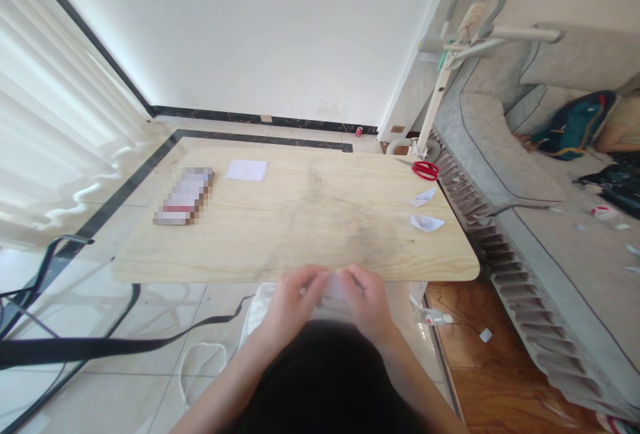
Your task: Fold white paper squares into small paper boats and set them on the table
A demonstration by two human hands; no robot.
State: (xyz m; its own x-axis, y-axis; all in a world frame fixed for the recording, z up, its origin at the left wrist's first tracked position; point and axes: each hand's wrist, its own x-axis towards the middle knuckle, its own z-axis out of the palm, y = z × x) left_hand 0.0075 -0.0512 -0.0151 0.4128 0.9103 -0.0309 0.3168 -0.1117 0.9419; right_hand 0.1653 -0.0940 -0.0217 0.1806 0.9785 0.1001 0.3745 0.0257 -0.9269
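Observation:
Both my hands meet at the near edge of the wooden table [300,221], pinching a small piece of white paper [334,291] between them. My left hand [290,304] grips its left side and my right hand [367,301] its right side; most of the paper is hidden by my fingers. Two folded white paper shapes [424,197] [426,223] lie near the table's right edge. A flat white sheet [247,170] rests at the far side, and red-handled scissors [425,169] lie at the far right corner.
A blurred rectangular object [184,195] lies on the table's far left. A grey sofa [505,154] with a bag [575,124] stands to the right. Black straps [75,347] and a white cord [200,361] lie on the tiled floor at left. Paper scraps dot the floor.

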